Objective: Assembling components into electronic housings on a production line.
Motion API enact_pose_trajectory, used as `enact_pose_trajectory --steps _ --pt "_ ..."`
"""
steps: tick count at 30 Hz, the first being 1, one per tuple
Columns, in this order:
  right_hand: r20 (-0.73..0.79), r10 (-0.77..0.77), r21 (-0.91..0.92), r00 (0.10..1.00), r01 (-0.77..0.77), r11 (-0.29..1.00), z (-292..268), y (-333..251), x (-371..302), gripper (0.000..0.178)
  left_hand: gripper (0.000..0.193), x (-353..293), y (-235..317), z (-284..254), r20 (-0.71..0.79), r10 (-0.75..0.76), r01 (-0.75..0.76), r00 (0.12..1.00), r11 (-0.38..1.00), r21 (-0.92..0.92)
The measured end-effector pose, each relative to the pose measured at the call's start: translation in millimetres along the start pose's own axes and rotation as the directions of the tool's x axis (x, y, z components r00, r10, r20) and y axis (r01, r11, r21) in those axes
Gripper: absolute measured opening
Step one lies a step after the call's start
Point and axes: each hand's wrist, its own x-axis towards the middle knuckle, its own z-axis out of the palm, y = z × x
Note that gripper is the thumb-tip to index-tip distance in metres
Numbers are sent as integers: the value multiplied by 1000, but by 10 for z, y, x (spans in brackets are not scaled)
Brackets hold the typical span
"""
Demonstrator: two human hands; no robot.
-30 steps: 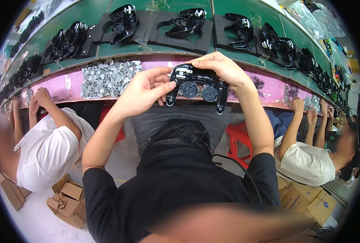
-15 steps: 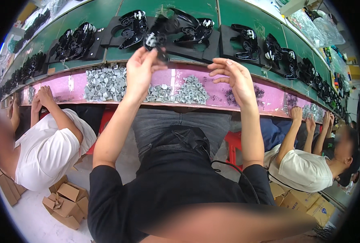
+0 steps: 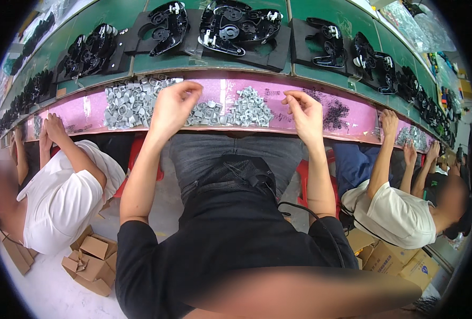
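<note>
My left hand hovers over the pink strip beside a heap of larger grey plastic caps, its fingers loosely curled and nothing visible in them. A smaller heap of grey plastic parts lies between my two hands. Over the strip farther right, my right hand has bent fingers with the thumb apart, and no object shows in it. Beside it lies a scatter of small black parts. Beyond my hands, glossy black plastic shells with white fittings rest on a black foam block.
More black shells on foam stand along the green bench, including a shell at left and another at right. Co-workers in pale shirts sit on both sides. Cardboard boxes and red stools stand below.
My left hand has let go of a black shell, which now rests on the middle foam block. Both hands have drawn back toward me, over the pink strip.
</note>
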Motion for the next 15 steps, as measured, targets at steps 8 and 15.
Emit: enact_pose_trajectory --steps 8,15 --pt "6 -363 -656 932 277 702 149 15 154 13 21 190 -109 201 333 214 -351 918 828 437" --pt "242 -476 -729 846 482 485 277 191 289 19 22 251 -146 169 384 185 -357 904 821 445"
